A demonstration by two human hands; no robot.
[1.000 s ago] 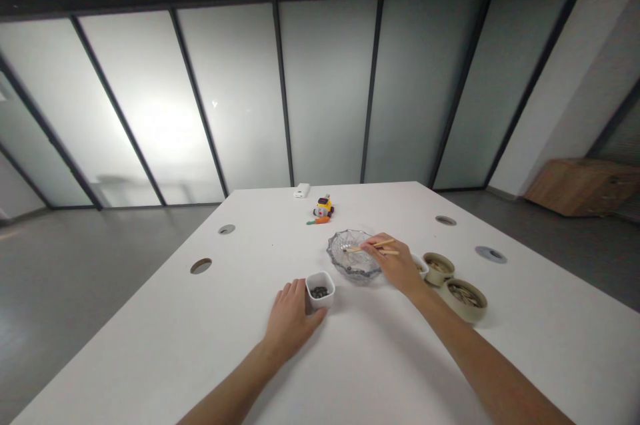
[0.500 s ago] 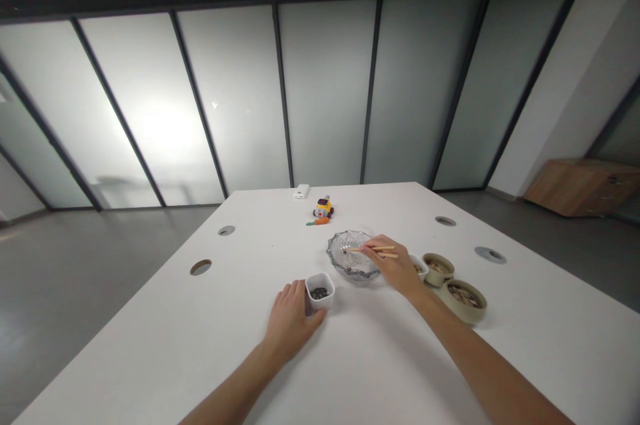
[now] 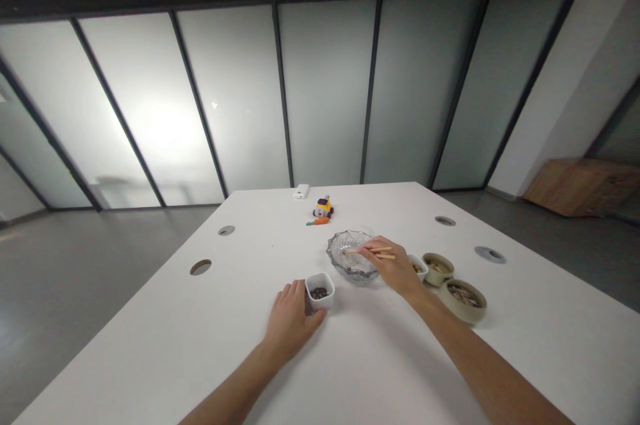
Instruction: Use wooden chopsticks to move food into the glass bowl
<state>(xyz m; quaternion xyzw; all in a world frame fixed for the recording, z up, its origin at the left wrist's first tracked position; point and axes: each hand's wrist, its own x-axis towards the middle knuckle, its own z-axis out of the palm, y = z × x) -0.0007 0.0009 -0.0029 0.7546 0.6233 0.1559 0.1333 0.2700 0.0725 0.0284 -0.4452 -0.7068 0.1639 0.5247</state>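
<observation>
Sideways, chopsticks in right hand, tips pointing left

- The left hand is laid palm down, fingers stretched forward and slightly spread, the thumb turned out to the right.
- The left forearm is extended from the lower edge, angled up and to the right.
- The right hand is held further forward, knuckles up, its fingers pinched together in a closed grip.
- The right forearm is stretched in from the lower right corner, the wrist kept nearly straight.
</observation>
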